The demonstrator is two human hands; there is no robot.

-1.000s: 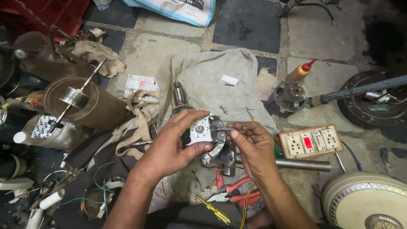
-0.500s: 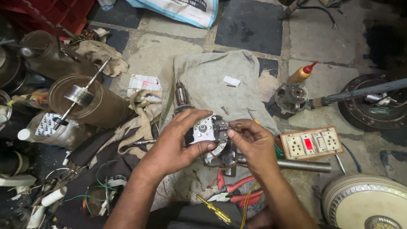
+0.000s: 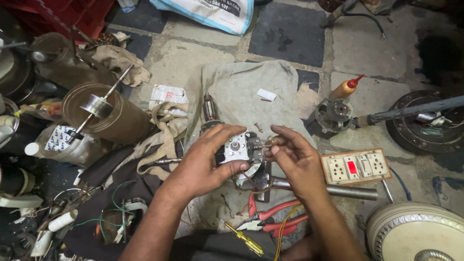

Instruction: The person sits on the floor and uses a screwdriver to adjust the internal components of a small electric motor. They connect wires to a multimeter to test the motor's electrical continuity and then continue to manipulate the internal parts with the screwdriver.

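Observation:
My left hand (image 3: 205, 162) grips a small metal motor housing (image 3: 240, 153) with a pale front plate, held above a grey cloth (image 3: 246, 96) on the floor. My right hand (image 3: 295, 159) is at the housing's right side, its fingertips pinching a small brass-coloured part (image 3: 269, 141) with thin wires attached. A motor armature (image 3: 210, 110) lies on the cloth just behind the housing. Under my hands sit red-handled pliers (image 3: 270, 217), a yellow-handled screwdriver (image 3: 244, 239) and a metal hammer (image 3: 319, 187).
A switch-and-socket board (image 3: 356, 166) lies to the right, with an orange glue bottle (image 3: 345, 88) and a round motor part (image 3: 334, 113) behind it. Large wound coils (image 3: 104, 113) and wire scraps crowd the left. A fan motor cover (image 3: 415, 234) sits at bottom right.
My right hand's fingers have shifted slightly up and right at the housing's side, pulling the small brass part outward. My left hand keeps its grip.

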